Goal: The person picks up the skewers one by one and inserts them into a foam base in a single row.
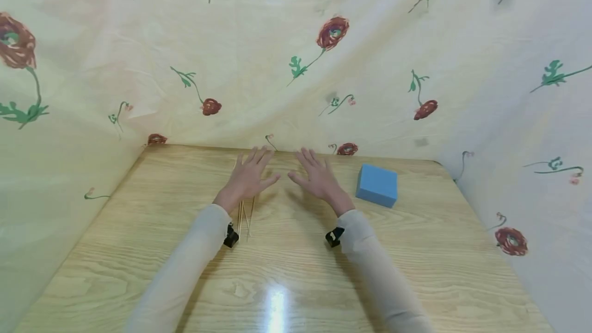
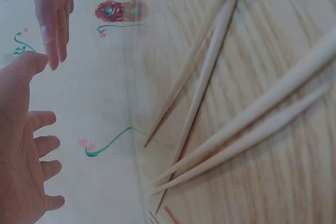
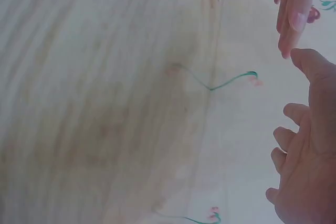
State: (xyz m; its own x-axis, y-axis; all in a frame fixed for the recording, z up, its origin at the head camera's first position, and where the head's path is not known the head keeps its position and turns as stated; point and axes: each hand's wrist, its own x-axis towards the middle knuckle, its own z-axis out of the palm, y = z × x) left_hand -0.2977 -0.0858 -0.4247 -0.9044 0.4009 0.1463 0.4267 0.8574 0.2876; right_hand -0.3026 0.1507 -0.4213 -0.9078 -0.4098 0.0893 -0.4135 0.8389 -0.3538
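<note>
My left hand [image 1: 247,179] is spread, palm down, above several thin pointed wooden sticks [image 1: 245,217], and nothing is in its fingers. In the left wrist view the sticks [image 2: 202,90] lie crossed on the wood, their tapered tips near each other; part of them is hidden under the hand in the head view. To the right, my right hand [image 1: 318,179] also has its fingers spread and holds nothing. The two thumbs point toward each other with a gap between. A blue block [image 1: 377,185] sits on the table to the right of the right hand.
The light wood table [image 1: 287,261] ends at the back against a cream cloth [image 1: 259,66] with red flowers, which also hangs along both sides. Each wrist carries a small black camera, such as the left one [image 1: 230,236].
</note>
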